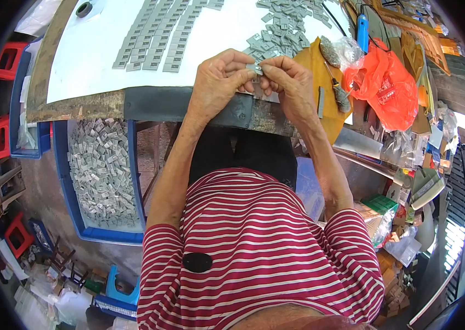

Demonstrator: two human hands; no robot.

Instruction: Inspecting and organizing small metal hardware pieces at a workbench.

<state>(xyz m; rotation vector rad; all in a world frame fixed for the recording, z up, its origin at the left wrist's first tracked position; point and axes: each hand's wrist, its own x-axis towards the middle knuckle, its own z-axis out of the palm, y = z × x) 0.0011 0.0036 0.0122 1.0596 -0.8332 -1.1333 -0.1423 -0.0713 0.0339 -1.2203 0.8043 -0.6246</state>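
Both of my hands meet above the near edge of the table, pinching one small grey rectangular piece [255, 68] between them. My left hand [220, 82] has thumb and fingertips on its left side. On its right side, the thumb and fingers of my right hand [288, 85] are closed. Just beyond the hands lies a loose heap of similar grey pieces [282, 33]. To the left, more such pieces stand in neat overlapping rows [155, 36] on a white sheet [95, 60]. The fingers hide part of the held piece.
A blue tray [136, 181] full of grey pieces is below the table's left side. At right are a brown cloth [326, 118], a screwdriver [334, 80], a red plastic bag [389, 82] and a blue-handled tool [362, 33]. A tape roll [83, 9] lies far left.
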